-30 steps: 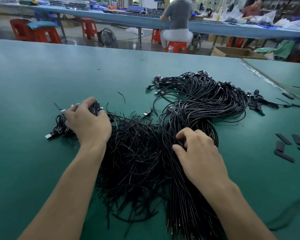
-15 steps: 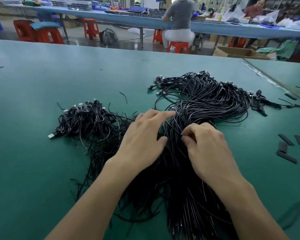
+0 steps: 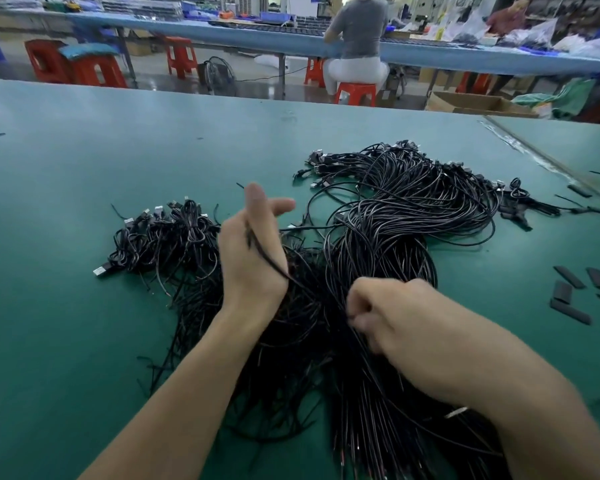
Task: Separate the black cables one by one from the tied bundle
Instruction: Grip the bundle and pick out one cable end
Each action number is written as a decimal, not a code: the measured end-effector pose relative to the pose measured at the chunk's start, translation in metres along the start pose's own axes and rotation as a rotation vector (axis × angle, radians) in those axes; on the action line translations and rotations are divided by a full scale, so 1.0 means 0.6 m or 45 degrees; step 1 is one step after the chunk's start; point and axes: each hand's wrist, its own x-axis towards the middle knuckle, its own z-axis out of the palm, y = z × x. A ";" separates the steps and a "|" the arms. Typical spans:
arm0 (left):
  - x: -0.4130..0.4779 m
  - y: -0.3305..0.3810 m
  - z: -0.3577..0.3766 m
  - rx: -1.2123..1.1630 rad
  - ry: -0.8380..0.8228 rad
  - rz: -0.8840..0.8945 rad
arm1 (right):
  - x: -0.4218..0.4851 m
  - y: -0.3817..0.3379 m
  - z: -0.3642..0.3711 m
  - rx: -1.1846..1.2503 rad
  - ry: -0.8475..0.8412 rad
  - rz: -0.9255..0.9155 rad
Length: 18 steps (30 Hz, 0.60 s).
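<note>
A big bundle of black cables [image 3: 402, 216] loops across the green table [image 3: 84, 161], and its cut ends run down under my right forearm. Left of it lies a smaller heap of black cables [image 3: 160, 237] with plug ends. My left hand [image 3: 253, 251] is raised between the two piles. One single black cable [image 3: 274, 263] runs across it from between the fingers down toward the bundle, with index finger and thumb sticking out. My right hand [image 3: 392, 313] is curled, its fingertips pinching strands of the bundle near its waist.
Several short black strips [image 3: 570, 299] lie at the right, and a few more sit near the table seam [image 3: 541, 157]. A small knot of black ties [image 3: 520, 206] lies by the bundle's right end. Beyond the far edge a person sits on a red stool [image 3: 355, 93].
My left hand left the bundle top and rose to the left, drawing one cable with it. My right hand slid nearer along the bundle and curled tighter.
</note>
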 end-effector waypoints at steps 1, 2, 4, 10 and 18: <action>-0.001 0.005 -0.002 -0.039 0.047 0.018 | 0.008 0.009 0.007 0.003 0.074 0.133; -0.003 0.014 -0.002 -0.057 0.057 0.046 | 0.017 0.017 0.012 0.025 0.139 0.202; -0.009 0.034 0.002 0.003 0.026 0.137 | 0.033 0.035 0.013 0.047 0.269 0.293; -0.029 0.091 0.010 0.603 -0.522 0.640 | 0.024 0.088 -0.033 -0.064 0.543 0.548; -0.020 0.052 0.000 1.181 -0.749 0.299 | -0.002 0.014 -0.029 0.359 -0.036 -0.217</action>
